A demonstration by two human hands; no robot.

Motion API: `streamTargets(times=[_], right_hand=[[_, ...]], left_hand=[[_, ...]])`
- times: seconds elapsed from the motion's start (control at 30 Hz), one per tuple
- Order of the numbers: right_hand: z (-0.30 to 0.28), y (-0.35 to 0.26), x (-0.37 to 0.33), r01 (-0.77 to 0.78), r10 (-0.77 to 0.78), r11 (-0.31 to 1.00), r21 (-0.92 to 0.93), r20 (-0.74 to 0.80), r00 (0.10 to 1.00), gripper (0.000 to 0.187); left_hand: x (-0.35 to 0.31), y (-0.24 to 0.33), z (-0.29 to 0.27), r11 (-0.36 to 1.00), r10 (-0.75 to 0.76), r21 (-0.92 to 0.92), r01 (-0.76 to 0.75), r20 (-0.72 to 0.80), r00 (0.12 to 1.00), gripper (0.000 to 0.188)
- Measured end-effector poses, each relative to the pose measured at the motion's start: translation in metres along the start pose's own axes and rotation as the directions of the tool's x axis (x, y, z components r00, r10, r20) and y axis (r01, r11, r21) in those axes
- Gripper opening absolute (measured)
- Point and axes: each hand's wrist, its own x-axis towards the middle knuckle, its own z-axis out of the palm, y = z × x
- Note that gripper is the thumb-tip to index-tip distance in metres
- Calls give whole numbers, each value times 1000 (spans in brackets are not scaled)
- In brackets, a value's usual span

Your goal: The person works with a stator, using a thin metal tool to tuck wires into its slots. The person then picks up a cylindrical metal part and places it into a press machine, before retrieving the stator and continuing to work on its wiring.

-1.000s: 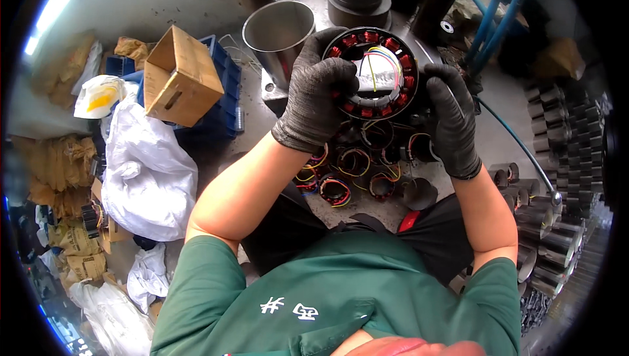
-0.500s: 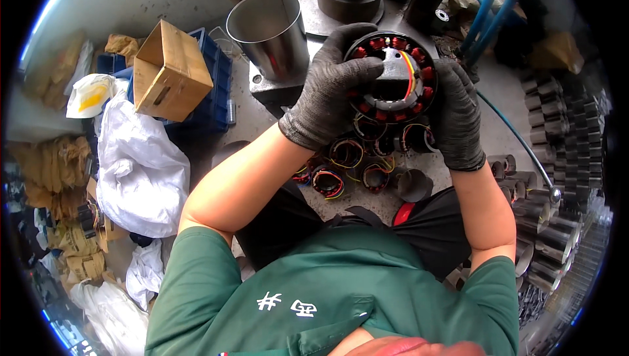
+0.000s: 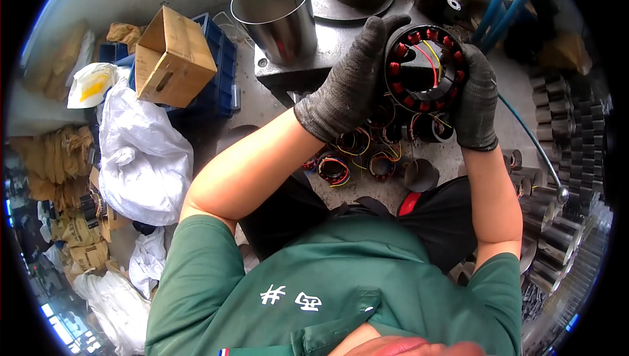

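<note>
Raised above the floor between my two gloved hands is a motor stator [image 3: 429, 102], a dark ring with red copper windings. Red and yellow lead wires cross its opening. My left hand [image 3: 350, 81], in a dark knit glove, lies along the ring's left side, its thumb off the front face; part of its fingers is hidden behind the ring. Around the right edge my right hand [image 3: 477, 100] is closed, fingertips mostly out of sight. Below, several more stators [image 3: 333, 169] with coloured wires rest on the floor beside a metal cylinder [image 3: 420, 174].
A tall metal cup-like cylinder [image 3: 278, 22] stands on a machine base [image 3: 288, 74] ahead. On the left are a cardboard box [image 3: 187, 61], a blue crate [image 3: 223, 61] and white sacks [image 3: 141, 159]. Stacked metal sleeves [image 3: 553, 238] and a ball-ended lever [image 3: 562, 194] are at right.
The stator has moved right and turned, so its wires now hang differently across the opening. My left thumb has come off its front face. The whole view has shifted slightly.
</note>
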Motion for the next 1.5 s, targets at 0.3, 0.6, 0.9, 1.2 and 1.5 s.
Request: streamTargets(times=[0.3, 0.6, 0.9, 1.2, 1.5], right_hand=[[6, -1, 5, 85, -103, 973, -215, -71, 992, 28], [-11, 11, 20, 505, -470, 644, -574, 224, 854, 29], [-5, 4, -7, 392, -396, 824, -409, 78, 915, 30], [-57, -24, -15, 172, -56, 850, -498, 240, 969, 21], [-189, 40, 2, -164, 382, 240, -957, -63, 922, 28]], left_hand=[[-1, -4, 1, 993, -33, 109, 42, -80, 996, 89], [3, -6, -1, 1000, -16, -28, 14, -74, 997, 83], [0, -9, 1, 947, -248, -191, 258, 76, 966, 65], [-14, 2, 13, 976, -218, -19, 217, -167, 962, 58], [-21, 9, -6, 953, -96, 272, 135, -153, 984, 46]])
